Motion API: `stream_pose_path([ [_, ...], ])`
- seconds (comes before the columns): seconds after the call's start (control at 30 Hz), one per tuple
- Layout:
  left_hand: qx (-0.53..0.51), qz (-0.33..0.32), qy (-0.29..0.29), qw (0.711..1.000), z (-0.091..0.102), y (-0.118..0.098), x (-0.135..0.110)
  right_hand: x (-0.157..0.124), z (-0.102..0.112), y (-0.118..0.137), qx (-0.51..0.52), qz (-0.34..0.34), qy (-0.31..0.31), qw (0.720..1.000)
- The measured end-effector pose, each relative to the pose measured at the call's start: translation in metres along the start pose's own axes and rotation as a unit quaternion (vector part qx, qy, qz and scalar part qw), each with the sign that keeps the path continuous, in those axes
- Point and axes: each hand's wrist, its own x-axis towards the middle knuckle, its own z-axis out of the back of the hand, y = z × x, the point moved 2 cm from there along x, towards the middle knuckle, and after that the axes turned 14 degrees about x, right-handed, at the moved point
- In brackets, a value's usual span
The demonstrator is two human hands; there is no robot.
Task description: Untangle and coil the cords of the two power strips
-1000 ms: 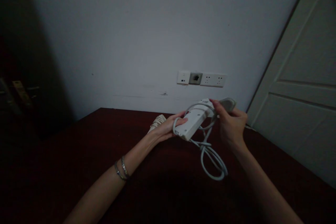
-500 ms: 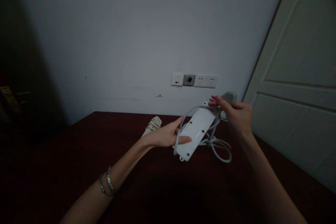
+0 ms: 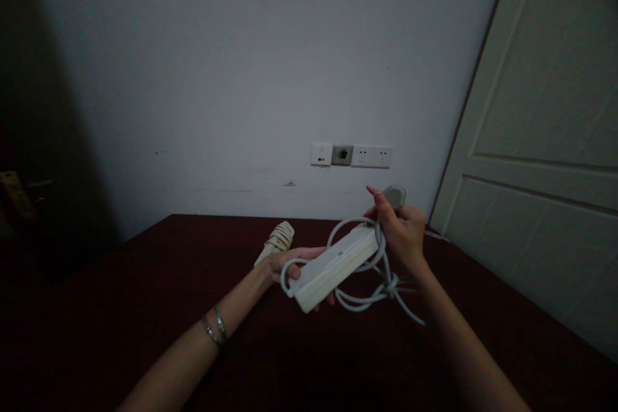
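A white power strip (image 3: 333, 267) is held up above the dark red table, tilted with its far end toward the right. My left hand (image 3: 292, 265) supports its near end from below, thumb on top and fingertips showing under it. At the far end, my right hand (image 3: 403, 228) is closed around the grey plug (image 3: 394, 196) and part of the cord. The pale cord (image 3: 364, 301) hangs in knotted loops beneath the strip. Another off-white power strip (image 3: 277, 241), wrapped in its own cord, lies on the table just behind my left wrist.
The dark red table (image 3: 212, 251) meets a pale wall, where a row of sockets (image 3: 371, 156) and a grey outlet plate (image 3: 342, 154) are mounted. A panelled white door (image 3: 531, 141) stands at the right. Dark furniture with a brass-coloured fitting (image 3: 17, 193) is at the left.
The power strip has been turned over from its screwed underside and lowered toward a flatter angle. My right hand has moved left and down with the plug. The cord loops hang differently.
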Motion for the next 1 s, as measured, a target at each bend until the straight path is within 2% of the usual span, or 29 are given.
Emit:
stream_pose_path([
  [0.1,-0.001,-0.001,-0.019,1.000,0.006,0.003,-0.002,-0.006,-0.007,-0.008,0.021,-0.015,-0.038,0.999],
  [0.2,0.038,0.000,-0.098,0.994,0.016,0.004,-0.002,-0.006,-0.004,-0.023,0.063,-0.048,-0.107,0.991],
  [0.3,0.108,0.024,-0.192,0.975,0.023,0.001,0.001,-0.002,0.006,-0.043,0.112,-0.081,-0.180,0.974],
  [0.37,0.163,0.051,-0.219,0.961,0.022,-0.005,0.003,0.002,0.012,-0.056,0.130,-0.097,-0.205,0.965],
  [0.47,0.212,0.075,-0.189,0.956,0.011,-0.017,0.004,0.005,0.015,-0.067,0.142,-0.106,-0.206,0.962],
  [0.63,0.141,0.028,-0.128,0.981,-0.007,-0.032,0.003,0.004,0.010,-0.067,0.203,-0.136,-0.196,0.950],
  [0.83,0.074,-0.012,-0.068,0.995,-0.009,-0.023,0.007,0.001,0.008,-0.061,0.244,-0.149,-0.193,0.939],
  [0.93,0.075,-0.005,-0.031,0.997,-0.009,-0.021,0.006,0.000,0.005,-0.063,0.248,-0.159,-0.190,0.936],
  [1.0,0.097,0.015,-0.027,0.995,-0.011,-0.024,0.005,-0.001,0.005,-0.066,0.256,-0.167,-0.192,0.933],
])
